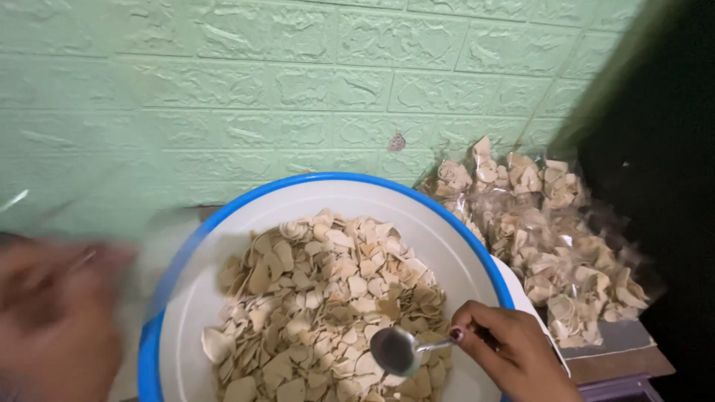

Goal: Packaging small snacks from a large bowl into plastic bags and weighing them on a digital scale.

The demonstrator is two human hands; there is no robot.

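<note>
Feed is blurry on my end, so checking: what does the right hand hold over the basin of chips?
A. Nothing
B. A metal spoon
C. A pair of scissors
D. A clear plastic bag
B: the right hand grips the handle of a metal spoon whose bowl sits on the pale chips in the blue-rimmed white basin.

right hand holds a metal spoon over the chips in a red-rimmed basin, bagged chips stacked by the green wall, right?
Not quite: the basin has a blue rim, not red, as the head view shows. The rest holds: the right hand holds a metal spoon over the chips, with bagged chips stacked by the green wall.
</note>
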